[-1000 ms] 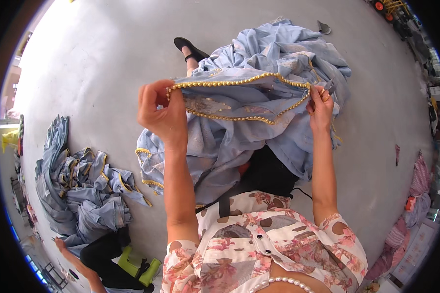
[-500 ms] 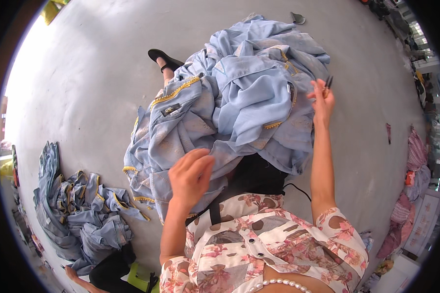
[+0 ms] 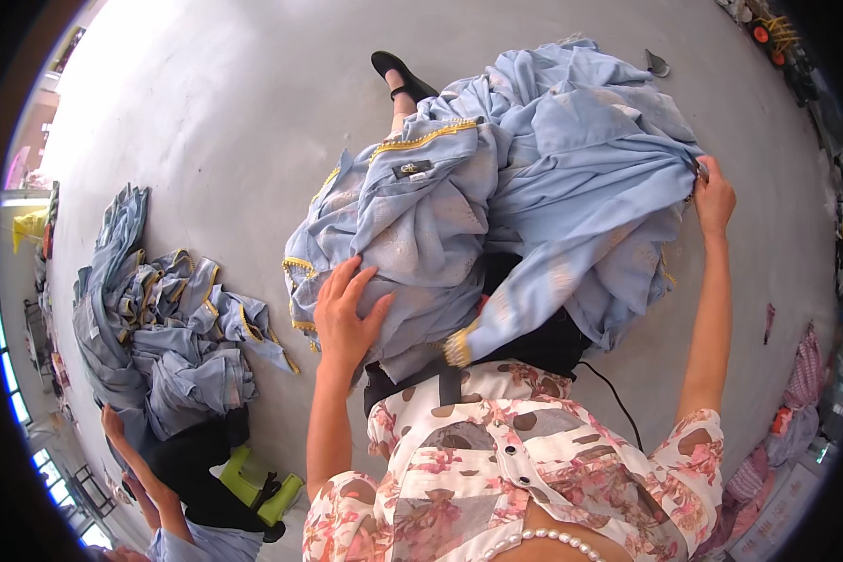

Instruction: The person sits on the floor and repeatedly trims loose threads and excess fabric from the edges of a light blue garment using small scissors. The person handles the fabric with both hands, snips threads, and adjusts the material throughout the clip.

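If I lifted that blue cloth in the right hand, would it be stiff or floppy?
Probably floppy: the blue cloth creases softly at the right hand. It likely won't roll, being spread in loose folds. Its yellow trim looks bumpy, so might snag.

Dark tool mostly hidden; co-worker cut off by lower edge.

The right hand grips pale-blue fabric; the left hand lies spread.
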`<state>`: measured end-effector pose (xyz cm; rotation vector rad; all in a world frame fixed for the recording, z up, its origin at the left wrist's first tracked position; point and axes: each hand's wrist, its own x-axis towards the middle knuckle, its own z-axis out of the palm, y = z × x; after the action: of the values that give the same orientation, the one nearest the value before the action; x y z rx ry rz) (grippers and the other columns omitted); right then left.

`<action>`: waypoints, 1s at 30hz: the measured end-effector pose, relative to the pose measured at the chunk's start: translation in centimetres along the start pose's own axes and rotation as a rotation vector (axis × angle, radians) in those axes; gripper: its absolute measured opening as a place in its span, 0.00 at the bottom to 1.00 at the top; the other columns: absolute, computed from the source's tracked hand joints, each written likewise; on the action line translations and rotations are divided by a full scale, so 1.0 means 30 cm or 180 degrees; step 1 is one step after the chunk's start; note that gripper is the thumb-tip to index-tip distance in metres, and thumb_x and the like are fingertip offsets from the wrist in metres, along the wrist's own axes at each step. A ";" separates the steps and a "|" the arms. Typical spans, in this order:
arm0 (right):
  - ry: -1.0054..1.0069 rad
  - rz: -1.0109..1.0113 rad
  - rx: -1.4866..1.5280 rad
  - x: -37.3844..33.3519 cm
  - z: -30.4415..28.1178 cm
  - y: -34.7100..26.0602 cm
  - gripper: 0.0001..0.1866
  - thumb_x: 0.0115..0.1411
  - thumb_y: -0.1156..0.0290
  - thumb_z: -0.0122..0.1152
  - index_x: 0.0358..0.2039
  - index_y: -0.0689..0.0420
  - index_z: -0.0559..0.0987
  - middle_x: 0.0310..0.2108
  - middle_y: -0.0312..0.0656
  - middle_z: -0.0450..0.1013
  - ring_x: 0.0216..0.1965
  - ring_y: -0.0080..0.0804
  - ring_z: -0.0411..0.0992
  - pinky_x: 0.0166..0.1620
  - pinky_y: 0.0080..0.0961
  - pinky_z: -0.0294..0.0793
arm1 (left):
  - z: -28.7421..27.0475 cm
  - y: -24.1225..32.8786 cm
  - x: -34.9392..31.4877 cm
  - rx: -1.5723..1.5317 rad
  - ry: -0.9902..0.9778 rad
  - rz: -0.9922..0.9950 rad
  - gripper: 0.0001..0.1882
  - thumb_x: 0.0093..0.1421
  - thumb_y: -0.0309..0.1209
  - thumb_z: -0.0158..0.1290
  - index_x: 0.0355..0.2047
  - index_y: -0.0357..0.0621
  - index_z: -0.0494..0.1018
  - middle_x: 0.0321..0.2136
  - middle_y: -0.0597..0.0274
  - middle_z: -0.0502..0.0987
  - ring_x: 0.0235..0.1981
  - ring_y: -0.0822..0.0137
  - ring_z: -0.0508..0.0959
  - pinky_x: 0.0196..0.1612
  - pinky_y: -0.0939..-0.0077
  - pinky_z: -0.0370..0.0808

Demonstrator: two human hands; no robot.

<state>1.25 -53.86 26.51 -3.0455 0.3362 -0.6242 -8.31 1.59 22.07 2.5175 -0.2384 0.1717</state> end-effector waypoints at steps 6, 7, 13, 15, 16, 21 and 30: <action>-0.0824 0.0528 0.0378 -0.179 0.200 0.177 0.17 0.55 0.74 0.57 0.45 0.47 0.75 0.38 0.46 0.76 0.39 0.49 0.74 0.39 0.39 0.70 | -0.018 -0.005 0.028 -0.0251 -0.0186 -0.0045 0.21 0.45 0.33 0.64 0.41 0.43 0.76 0.48 0.56 0.74 0.48 0.52 0.74 0.50 0.63 0.70; -0.0782 0.0396 0.0422 -0.184 0.187 0.191 0.21 0.54 0.76 0.57 0.49 0.46 0.74 0.42 0.46 0.74 0.41 0.47 0.74 0.41 0.38 0.70 | -0.024 -0.008 0.028 -0.0265 -0.0183 -0.0060 0.20 0.46 0.32 0.63 0.40 0.44 0.76 0.47 0.56 0.74 0.47 0.53 0.74 0.49 0.63 0.70; -0.0519 0.0304 -0.0610 -0.180 -0.119 0.197 0.21 0.53 0.78 0.57 0.49 0.47 0.75 0.42 0.42 0.75 0.35 0.39 0.75 0.38 0.32 0.72 | -0.022 0.041 0.055 -0.0060 0.0422 0.0233 0.17 0.45 0.26 0.63 0.38 0.43 0.76 0.44 0.56 0.76 0.45 0.54 0.76 0.48 0.65 0.72; -0.0285 0.0376 -0.0389 -0.185 -0.183 0.085 0.22 0.52 0.81 0.55 0.48 0.48 0.75 0.42 0.41 0.75 0.33 0.34 0.75 0.35 0.29 0.72 | -0.023 0.104 0.046 -0.0403 0.0921 0.0558 0.17 0.44 0.19 0.62 0.37 0.42 0.77 0.42 0.55 0.77 0.43 0.57 0.77 0.45 0.66 0.74; -0.0160 0.0405 -0.0253 -0.199 -0.201 -0.009 0.23 0.52 0.83 0.54 0.48 0.49 0.75 0.42 0.40 0.75 0.32 0.31 0.75 0.34 0.27 0.72 | -0.008 0.140 0.027 -0.1002 0.0726 0.0412 0.16 0.45 0.19 0.61 0.37 0.41 0.76 0.41 0.55 0.77 0.42 0.58 0.78 0.44 0.67 0.75; -0.1152 -0.1886 0.1665 -0.384 -0.087 -0.584 0.30 0.42 0.81 0.65 0.50 0.52 0.74 0.54 0.43 0.68 0.39 0.38 0.77 0.35 0.28 0.77 | 0.293 0.287 0.038 -0.2675 -0.0802 -0.0390 0.24 0.49 0.21 0.61 0.49 0.39 0.71 0.49 0.53 0.73 0.49 0.61 0.74 0.48 0.71 0.74; -0.3334 0.0145 0.2891 -0.358 0.070 -0.504 0.08 0.57 0.69 0.60 0.28 0.58 0.73 0.21 0.27 0.66 0.19 0.15 0.61 0.22 0.14 0.57 | 0.486 0.259 -0.014 -0.1864 -0.1333 0.0220 0.42 0.40 0.26 0.65 0.58 0.42 0.60 0.53 0.48 0.67 0.54 0.49 0.68 0.56 0.63 0.66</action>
<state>-4.44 -36.86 21.28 -2.0588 0.0393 0.6660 -9.34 -13.04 14.45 1.9361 -0.4672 -0.3565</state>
